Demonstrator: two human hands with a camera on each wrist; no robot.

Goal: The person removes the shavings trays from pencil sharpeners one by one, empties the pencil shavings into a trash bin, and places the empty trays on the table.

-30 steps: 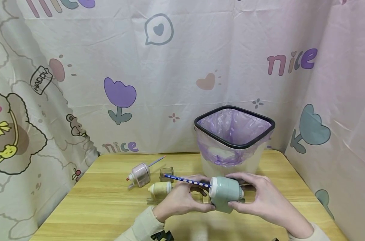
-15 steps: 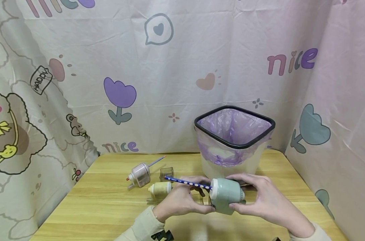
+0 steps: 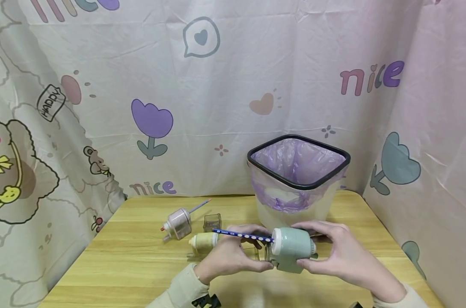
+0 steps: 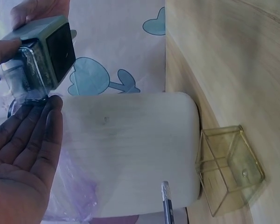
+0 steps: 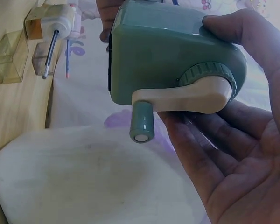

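Observation:
My right hand [image 3: 330, 250] grips a green crank pencil sharpener [image 3: 294, 246] by its crank end, thumb on one side and fingers on the other. A blue pencil with pale dots [image 3: 242, 234] sticks out of the sharpener's white front, pointing left over my left hand [image 3: 230, 254]. That hand pinches the sharpener's clear shavings drawer [image 4: 25, 77] between thumb and fingers; it juts partly out of the green body. In the right wrist view, the cream crank arm [image 5: 182, 97] and its green knob [image 5: 142, 122] face the camera.
A bin [image 3: 294, 218] with a black rim and purple liner stands behind my hands. Left lie a yellow sharpener [image 3: 203, 243] and a pinkish sharpener [image 3: 179, 222] with a pencil in it. A smoky drawer [image 3: 212, 222] and a yellowish clear drawer [image 4: 231, 170] rest on the table.
The green sharpener has shifted slightly right in my right hand, with the pencil. A gap has opened between it and my left fingers, where the clear drawer now shows.

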